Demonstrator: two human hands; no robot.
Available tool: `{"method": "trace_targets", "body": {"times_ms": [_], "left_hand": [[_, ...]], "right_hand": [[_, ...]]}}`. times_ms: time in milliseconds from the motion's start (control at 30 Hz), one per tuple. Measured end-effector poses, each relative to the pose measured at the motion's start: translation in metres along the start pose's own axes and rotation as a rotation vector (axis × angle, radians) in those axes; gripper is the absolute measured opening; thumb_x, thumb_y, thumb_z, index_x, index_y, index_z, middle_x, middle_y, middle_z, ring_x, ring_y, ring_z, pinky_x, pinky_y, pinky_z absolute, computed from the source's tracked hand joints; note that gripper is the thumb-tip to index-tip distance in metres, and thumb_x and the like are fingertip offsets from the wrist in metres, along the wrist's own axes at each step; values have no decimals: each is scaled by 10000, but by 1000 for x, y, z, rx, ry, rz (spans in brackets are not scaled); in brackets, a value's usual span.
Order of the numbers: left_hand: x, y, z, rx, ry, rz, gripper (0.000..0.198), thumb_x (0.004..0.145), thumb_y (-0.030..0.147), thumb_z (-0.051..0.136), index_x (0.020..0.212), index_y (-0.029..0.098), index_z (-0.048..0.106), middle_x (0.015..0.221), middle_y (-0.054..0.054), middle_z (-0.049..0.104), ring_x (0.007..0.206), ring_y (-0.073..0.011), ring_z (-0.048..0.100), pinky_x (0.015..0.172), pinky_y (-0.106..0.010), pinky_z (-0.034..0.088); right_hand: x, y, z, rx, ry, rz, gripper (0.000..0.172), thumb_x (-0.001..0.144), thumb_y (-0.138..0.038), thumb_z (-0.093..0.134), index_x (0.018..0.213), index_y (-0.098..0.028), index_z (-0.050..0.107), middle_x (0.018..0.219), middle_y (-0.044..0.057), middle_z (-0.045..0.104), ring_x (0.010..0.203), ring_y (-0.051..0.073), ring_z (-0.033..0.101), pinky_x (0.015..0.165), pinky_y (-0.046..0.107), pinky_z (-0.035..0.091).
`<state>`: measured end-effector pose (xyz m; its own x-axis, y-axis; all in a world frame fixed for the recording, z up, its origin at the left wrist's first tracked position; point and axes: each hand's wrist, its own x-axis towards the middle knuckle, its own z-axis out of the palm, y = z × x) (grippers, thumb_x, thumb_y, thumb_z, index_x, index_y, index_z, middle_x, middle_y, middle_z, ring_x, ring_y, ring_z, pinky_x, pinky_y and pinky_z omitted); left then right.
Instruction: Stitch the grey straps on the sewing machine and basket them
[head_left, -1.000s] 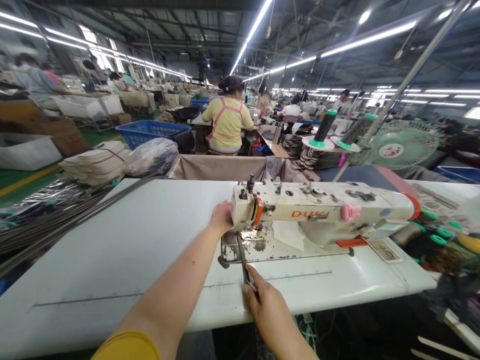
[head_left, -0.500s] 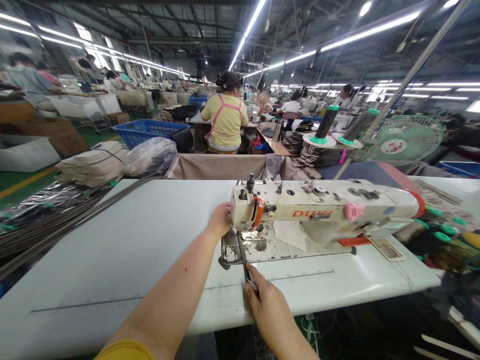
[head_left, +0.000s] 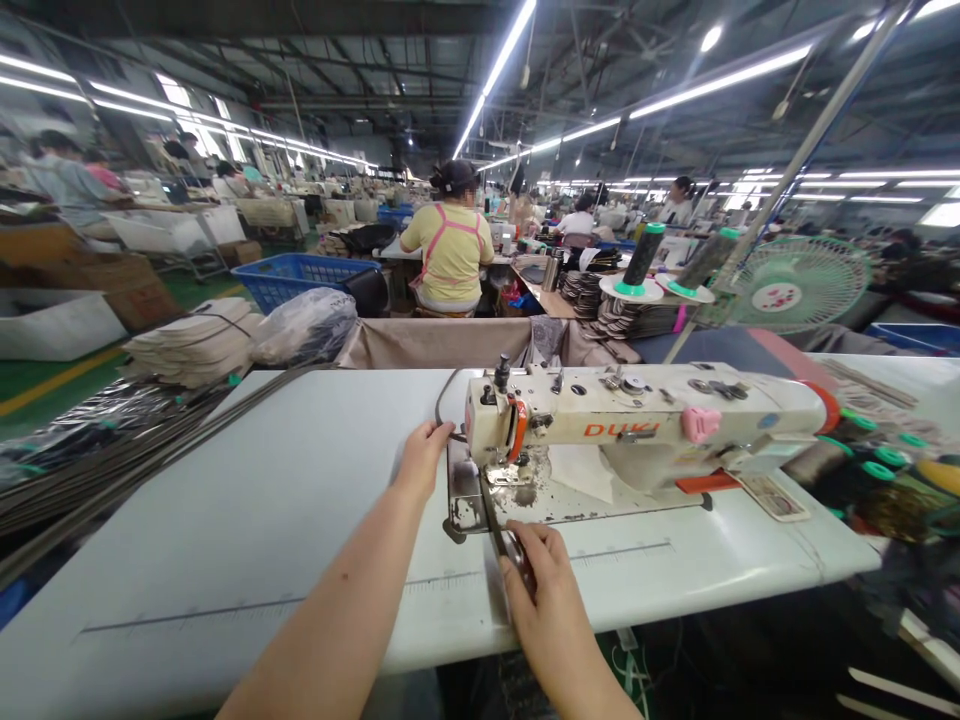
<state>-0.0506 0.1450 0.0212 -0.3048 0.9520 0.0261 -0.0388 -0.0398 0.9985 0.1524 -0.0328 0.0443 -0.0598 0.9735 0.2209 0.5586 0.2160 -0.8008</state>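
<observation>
My left hand (head_left: pixel 424 460) rests on the white table top (head_left: pixel 300 520) beside the sewing machine, its fingertips pinching a thin dark strip (head_left: pixel 442 405) that curves up behind the machine head. The cream industrial sewing machine head (head_left: pixel 637 420) stands over its metal bed plate (head_left: pixel 469 500). A dark strip with a shiny surface (head_left: pixel 491 525) runs from under the needle area toward me, into my right hand (head_left: pixel 544 590). That hand is shut on it at the table's near side. The needle and presser foot are partly hidden.
Long dark strips (head_left: pixel 90 460) lie bundled at the table's left. Behind stand stacked beige pieces (head_left: pixel 191 340), a plastic bag (head_left: pixel 304 328) and a blue basket (head_left: pixel 300 280). A co-worker in yellow (head_left: pixel 450 250) sits ahead. Thread cones (head_left: pixel 645 255) and a green fan (head_left: pixel 795 285) stand to the right.
My left hand has slid toward me and away from the machine head, and a dark strip now curves up from it. My right hand has shifted slightly right and away from me.
</observation>
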Motion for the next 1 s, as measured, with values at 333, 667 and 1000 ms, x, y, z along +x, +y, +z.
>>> {"method": "trace_targets", "body": {"times_ms": [333, 667, 1000], "left_hand": [[-63, 13, -46, -320, 89, -45, 416, 694, 499, 836, 768, 170, 592, 791, -24, 674, 892, -202, 732, 1028, -449, 574], [-122, 16, -89, -127, 153, 21, 332, 817, 484, 783, 933, 201, 653, 1013, -74, 791, 1038, -242, 748, 1022, -407, 577], [-156, 26, -114, 41, 110, 100, 304, 856, 501, 742, 931, 218, 659, 1091, -96, 785, 1079, -253, 734, 1004, -380, 578]], "right_hand": [[14, -26, 20, 291, -258, 61, 369, 997, -543, 521, 1078, -222, 682, 921, 58, 704, 828, 211, 641, 774, 335, 527], [52, -28, 65, 745, -453, 401, 616, 803, -757, 655, 871, -148, 705, 697, 15, 645, 507, 76, 399, 465, 230, 233], [72, -46, 76, 759, -601, 374, 614, 787, -756, 623, 869, -148, 657, 657, -52, 488, 491, 52, 254, 465, 221, 145]]}}
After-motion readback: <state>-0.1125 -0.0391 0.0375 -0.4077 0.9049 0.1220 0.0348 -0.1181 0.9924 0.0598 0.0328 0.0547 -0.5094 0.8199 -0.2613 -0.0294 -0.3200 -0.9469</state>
